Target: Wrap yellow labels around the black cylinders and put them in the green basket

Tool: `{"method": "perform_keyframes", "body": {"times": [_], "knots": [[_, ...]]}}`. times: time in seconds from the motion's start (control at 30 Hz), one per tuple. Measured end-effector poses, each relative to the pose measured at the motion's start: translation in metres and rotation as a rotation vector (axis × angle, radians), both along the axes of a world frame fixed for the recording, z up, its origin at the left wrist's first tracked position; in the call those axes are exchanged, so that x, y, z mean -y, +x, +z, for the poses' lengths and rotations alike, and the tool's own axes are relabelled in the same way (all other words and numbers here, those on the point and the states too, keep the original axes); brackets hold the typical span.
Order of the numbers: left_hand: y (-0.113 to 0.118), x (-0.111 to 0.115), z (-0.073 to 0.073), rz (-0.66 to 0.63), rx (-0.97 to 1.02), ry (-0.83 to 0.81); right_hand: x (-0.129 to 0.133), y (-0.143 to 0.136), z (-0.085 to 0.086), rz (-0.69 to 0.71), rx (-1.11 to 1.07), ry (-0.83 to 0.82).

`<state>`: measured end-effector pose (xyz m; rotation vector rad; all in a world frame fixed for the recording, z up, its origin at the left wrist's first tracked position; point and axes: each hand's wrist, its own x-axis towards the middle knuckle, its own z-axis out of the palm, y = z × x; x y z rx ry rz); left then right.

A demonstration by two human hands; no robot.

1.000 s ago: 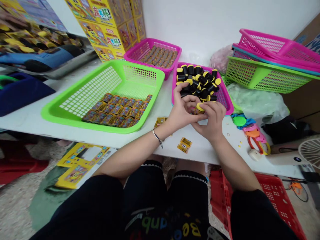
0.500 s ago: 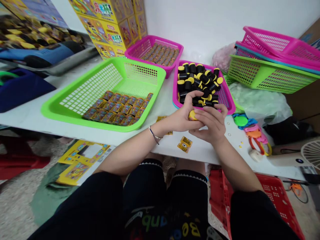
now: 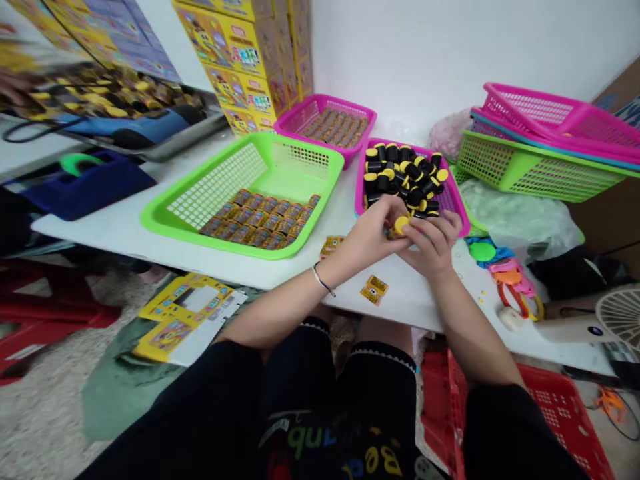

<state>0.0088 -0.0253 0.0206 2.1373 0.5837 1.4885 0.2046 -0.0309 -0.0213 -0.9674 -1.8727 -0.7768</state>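
Note:
My left hand (image 3: 375, 230) and my right hand (image 3: 434, 245) meet over the table, both closed around one small yellow-lidded canister (image 3: 401, 224). Its round lid faces up between the fingers, while most of its body is hidden. Just behind them, a pink basket (image 3: 457, 217) holds a heap of black canisters (image 3: 400, 175) with yellow lids. Below my hands lies a printed yellow label sheet (image 3: 375, 290); another label sheet (image 3: 331, 246) is by my left forearm. A green basket (image 3: 155, 217) to the left contains rows of canisters wrapped in printed labels (image 3: 257, 220).
Behind the green basket are a pink basket (image 3: 370, 113) of wrapped canisters and stacked yellow boxes (image 3: 240, 47). Stacked baskets (image 3: 545, 167), a plastic bag (image 3: 520, 207) and a fan (image 3: 620, 317) stand at right. At far left, another person's hand (image 3: 15, 87) is near piled canisters.
The view has swung left, so things sit farther right in the picture. The canister's yellow lid shows more fully between my fingers. Another person's hand has come into view at far left.

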Motion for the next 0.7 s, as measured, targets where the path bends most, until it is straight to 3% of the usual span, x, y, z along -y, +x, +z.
{"method": "perform_keyframes", "body": {"times": [0.17,0.23,0.33,0.43,0.5,0.57,0.7], "knots": [[-0.061,0.034,0.049,0.212,-0.224,-0.012,-0.007,0.013,0.003,-0.081,-0.087,0.042],[-0.09,0.022,0.066,0.317,-0.364,-0.109,-0.011,0.015,0.003,-0.159,-0.131,0.05],[-0.125,-0.03,0.077,0.446,-0.622,-0.278,-0.017,0.015,0.003,-0.272,-0.181,-0.015],[-0.141,-0.092,0.069,0.51,-0.838,-0.436,-0.021,0.013,0.002,-0.356,-0.201,-0.075],[-0.145,-0.12,0.056,0.517,-0.908,-0.503,-0.022,0.012,0.002,-0.377,-0.193,-0.082],[-0.145,-0.134,0.042,0.497,-0.947,-0.54,-0.023,0.013,0.002,-0.388,-0.178,-0.083],[-0.147,-0.141,0.024,0.433,-1.025,-0.514,-0.021,0.012,0.002,-0.398,-0.146,-0.12]]}}
